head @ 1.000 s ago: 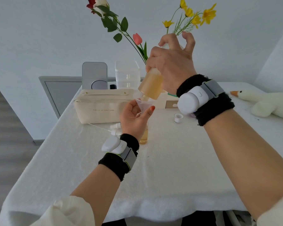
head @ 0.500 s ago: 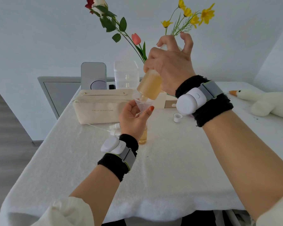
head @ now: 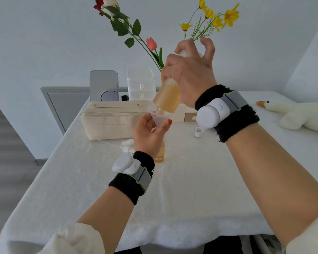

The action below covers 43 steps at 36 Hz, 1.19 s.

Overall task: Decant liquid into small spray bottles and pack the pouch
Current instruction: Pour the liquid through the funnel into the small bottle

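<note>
Amber liquid fills a frosted bottle (head: 168, 97) that the person's right hand (head: 189, 77) holds upended over a white-covered table (head: 191, 180). The fingers of that hand are curled round the bottle's upper end, which the hand mostly hides, and two fingertips (head: 206, 50) arch up clear of it. The bottle's neck points down into a small clear funnel (head: 159, 116). The left hand (head: 147, 133) pinches the funnel by its rim, with the thumb on the near left side and an orange-nailed finger on the right, so that the funnel sits between them. Below the funnel stands a small spray bottle (head: 161, 153), upright on the table. The left palm hides most of it, and only its lower part shows, holding amber liquid. Just left of the left wrist lie white spray heads (head: 128, 145). A cream zip pouch (head: 110, 121) stands behind them, closed. A small white cap (head: 198, 132) rests on the table near the right wrist. A plush goose (head: 301, 116) lies at the far right.
</note>
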### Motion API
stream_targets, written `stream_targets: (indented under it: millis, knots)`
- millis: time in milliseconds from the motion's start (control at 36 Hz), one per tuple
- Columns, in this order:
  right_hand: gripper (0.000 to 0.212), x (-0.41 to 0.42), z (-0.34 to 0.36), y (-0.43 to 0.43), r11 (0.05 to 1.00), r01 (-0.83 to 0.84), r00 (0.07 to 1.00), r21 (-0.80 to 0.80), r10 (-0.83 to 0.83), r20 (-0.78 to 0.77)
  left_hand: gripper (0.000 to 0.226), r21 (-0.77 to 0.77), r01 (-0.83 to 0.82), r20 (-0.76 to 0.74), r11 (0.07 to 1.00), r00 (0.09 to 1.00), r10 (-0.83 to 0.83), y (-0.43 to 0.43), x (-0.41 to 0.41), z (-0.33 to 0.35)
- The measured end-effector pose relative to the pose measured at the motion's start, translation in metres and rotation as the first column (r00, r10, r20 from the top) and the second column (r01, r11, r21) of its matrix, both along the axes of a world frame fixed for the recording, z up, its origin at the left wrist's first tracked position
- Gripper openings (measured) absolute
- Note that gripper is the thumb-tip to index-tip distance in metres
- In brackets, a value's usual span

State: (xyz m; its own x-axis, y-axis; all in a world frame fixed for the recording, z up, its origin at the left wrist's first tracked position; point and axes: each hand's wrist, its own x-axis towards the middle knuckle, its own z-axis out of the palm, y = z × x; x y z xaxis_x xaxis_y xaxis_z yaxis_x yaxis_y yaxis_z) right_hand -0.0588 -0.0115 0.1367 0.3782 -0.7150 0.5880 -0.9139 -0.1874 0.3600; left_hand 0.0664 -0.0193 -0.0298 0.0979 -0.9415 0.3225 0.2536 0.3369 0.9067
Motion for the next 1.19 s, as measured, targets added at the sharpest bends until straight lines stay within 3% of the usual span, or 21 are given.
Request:
stream_targets:
  millis: [583,1194]
  knots:
    - [0.055,-0.0023,-0.0017,0.0003,1.0,0.008,1.0,0.006,-0.008,0.022,0.041,0.01,0.008,-0.023,1.0,1.0,-0.008,0.0005,0.0,0.0003]
    - [0.053,0.0002,0.0005,0.0013,1.0,-0.013,1.0,0.013,0.013,0.025,0.037,0.015,0.005,-0.042,1.0,0.999,-0.004,-0.0007,0.0003,0.0038]
